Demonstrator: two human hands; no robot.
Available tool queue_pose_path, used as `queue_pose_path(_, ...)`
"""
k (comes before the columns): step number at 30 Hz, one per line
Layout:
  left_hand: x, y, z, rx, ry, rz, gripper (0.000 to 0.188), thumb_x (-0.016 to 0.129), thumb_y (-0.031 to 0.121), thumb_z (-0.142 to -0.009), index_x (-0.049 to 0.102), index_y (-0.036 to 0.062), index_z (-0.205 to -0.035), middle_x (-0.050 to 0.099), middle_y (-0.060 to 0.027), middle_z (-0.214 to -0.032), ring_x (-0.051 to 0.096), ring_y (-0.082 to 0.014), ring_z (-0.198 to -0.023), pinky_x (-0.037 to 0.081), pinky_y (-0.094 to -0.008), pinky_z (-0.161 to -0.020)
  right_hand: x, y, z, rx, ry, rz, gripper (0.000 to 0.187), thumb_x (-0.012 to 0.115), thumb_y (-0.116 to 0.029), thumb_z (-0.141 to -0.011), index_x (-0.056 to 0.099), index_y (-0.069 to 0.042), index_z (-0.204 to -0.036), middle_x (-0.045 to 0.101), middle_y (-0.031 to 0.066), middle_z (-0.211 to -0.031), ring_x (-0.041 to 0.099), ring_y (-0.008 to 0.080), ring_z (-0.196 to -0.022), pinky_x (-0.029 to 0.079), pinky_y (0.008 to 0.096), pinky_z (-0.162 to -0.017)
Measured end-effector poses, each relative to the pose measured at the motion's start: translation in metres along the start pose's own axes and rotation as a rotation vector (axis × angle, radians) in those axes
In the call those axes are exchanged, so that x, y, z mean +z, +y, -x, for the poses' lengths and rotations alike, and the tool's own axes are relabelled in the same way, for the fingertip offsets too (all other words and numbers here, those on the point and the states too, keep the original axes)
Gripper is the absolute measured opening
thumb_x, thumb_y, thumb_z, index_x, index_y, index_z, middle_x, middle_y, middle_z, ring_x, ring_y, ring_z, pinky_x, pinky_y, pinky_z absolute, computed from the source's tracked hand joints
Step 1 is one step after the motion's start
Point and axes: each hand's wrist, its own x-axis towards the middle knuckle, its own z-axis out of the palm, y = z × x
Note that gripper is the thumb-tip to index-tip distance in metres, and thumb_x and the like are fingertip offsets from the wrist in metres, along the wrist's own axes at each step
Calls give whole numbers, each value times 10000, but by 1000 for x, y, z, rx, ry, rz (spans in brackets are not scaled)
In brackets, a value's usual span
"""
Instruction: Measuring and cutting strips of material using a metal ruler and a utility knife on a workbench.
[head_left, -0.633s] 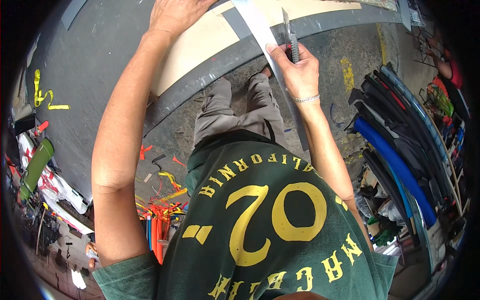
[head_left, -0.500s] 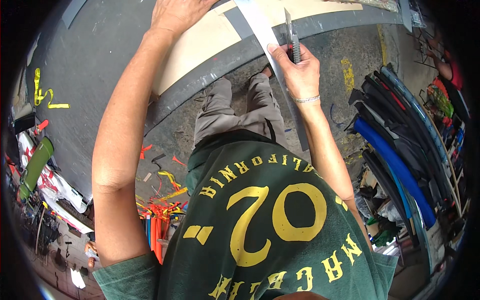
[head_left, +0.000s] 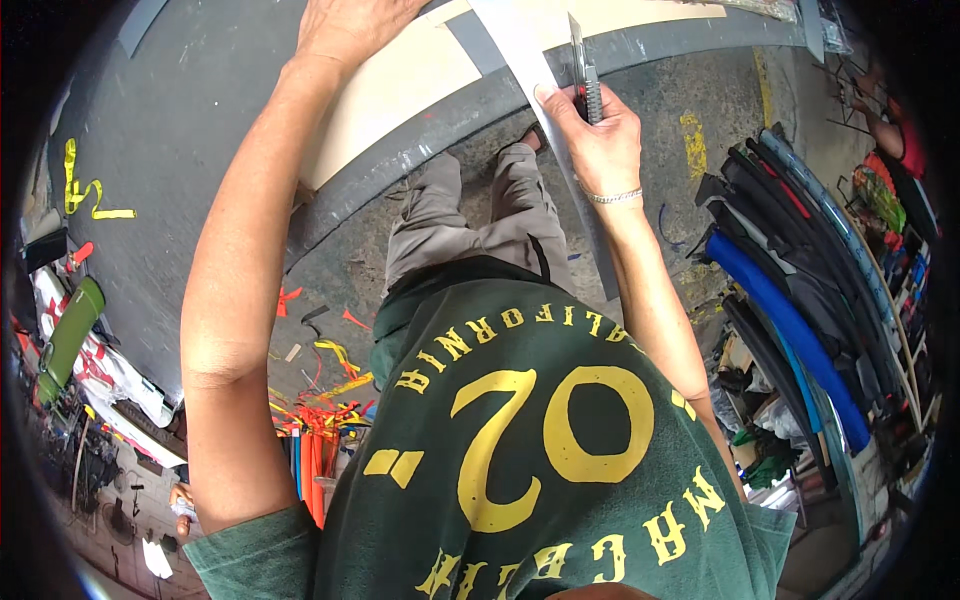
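Observation:
My right hand (head_left: pixel 595 128) grips a utility knife (head_left: pixel 582 70) with its blade pointing away from me, held against the right edge of a long metal straightedge (head_left: pixel 520 50). The straightedge lies across a cream-coloured sheet (head_left: pixel 400 90) on a grey table (head_left: pixel 180 150) and overhangs the near edge, running down past my wrist. My left hand (head_left: pixel 350 25) presses flat on the cream sheet at the top of the picture, its fingers partly cut off by the frame.
Rolls of blue, black and grey material (head_left: pixel 790 300) are stacked at the right. Orange, red and yellow strips (head_left: pixel 320 410) litter the concrete floor at lower left. A yellow scrap (head_left: pixel 85 190) lies on the table's left part. A green roll (head_left: pixel 65 335) sits far left.

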Motion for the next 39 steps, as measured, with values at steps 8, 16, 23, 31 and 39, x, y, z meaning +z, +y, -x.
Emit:
queue_pose_path(8, 4, -2, 0, 20, 32, -21, 515, 658, 381, -967, 611, 218, -1453, 385, -193, -1616, 282, -382, -1534, 152, -523, -1282, 0, 1, -1, -1, -5, 1, 270, 834, -281, -901, 721, -50, -821, 559, -87, -658, 453, 22, -615, 357, 223, -561)
queue_pose_path(16, 20, -31, 6, 198, 228, 196, 677, 773, 401, -852, 601, 109, -1437, 416, -292, -1540, 353, -446, -1471, 213, -536, -1264, 1, -4, -1, 4, -9, 25, 275, 832, -285, -902, 723, -44, -823, 582, -72, -654, 483, 26, -622, 378, 226, -565)
queue_pose_path(23, -41, 39, -23, -1, -230, -150, 816, 849, 393, -765, 530, -27, -1388, 496, -322, -1404, 474, -454, -1367, 386, -506, -1158, -3, 3, -3, 8, -39, 109, 267, 824, -283, -903, 729, -35, -932, 688, -5, -721, 612, 65, -686, 479, 250, -634)
queue_pose_path(31, -50, 15, -53, 137, -537, 263, 875, 906, 315, -729, 488, -78, -1390, 551, -323, -1349, 559, -470, -1283, 499, -496, -1050, -39, -41, 20, -479, -122, 478, 461, 667, -146, -969, 574, -94, -1418, 655, 181, -1261, 701, 336, -1079, 559, 398, -895)
queue_pose_path(39, -22, 16, -72, 46, -470, -82, 915, 936, 297, -690, 483, -85, -1387, 535, -360, -1344, 587, -487, -1244, 520, -490, -1030, 1, -66, 19, -409, -260, 570, 562, 528, -78, -1003, 422, -191, -1543, 617, 193, -1175, 660, 439, -1006, 563, 513, -877)
